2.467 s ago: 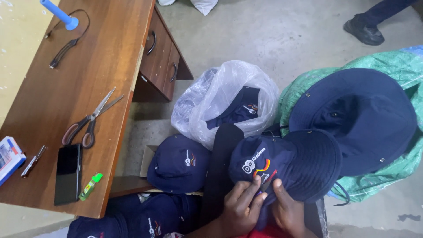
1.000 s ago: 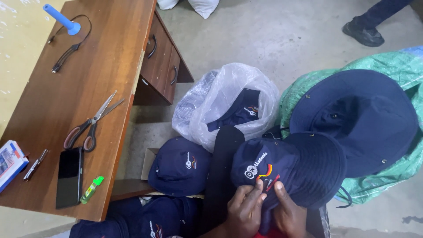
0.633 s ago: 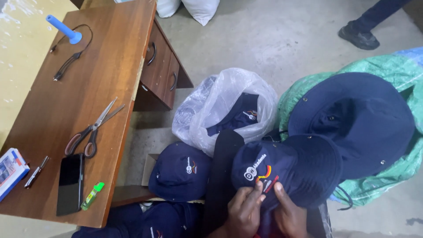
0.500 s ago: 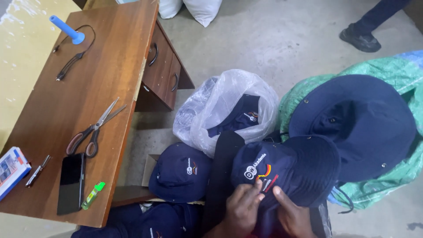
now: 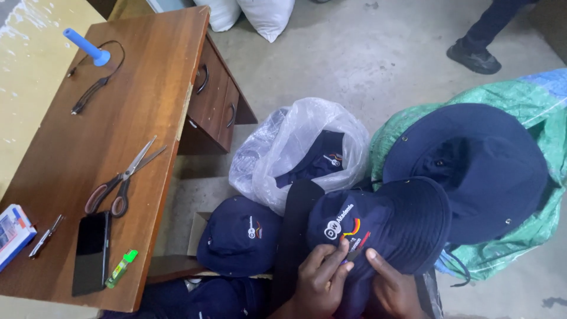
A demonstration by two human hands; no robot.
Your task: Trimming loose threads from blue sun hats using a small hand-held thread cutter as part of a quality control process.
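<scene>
Concrete floor fills upper frame; wooden desk point(image 5: 118, 147) at left. Navy bucket hat point(image 5: 378, 227) sits lower centre. Left hand point(image 5: 322, 283) and right hand point(image 5: 393, 289) press curled fingers on its crown. Judged soft, light, floppy; best gripped at the brim.

Clear crumpled plastic bag point(image 5: 295, 153) on floor beside desk — navy caps inside. Small blue-white-red cardboard box point(image 5: 13, 233) at desk's left edge. Dark-screened black phone point(image 5: 91, 253) flat near scissors — 1 screen, blank.
</scene>
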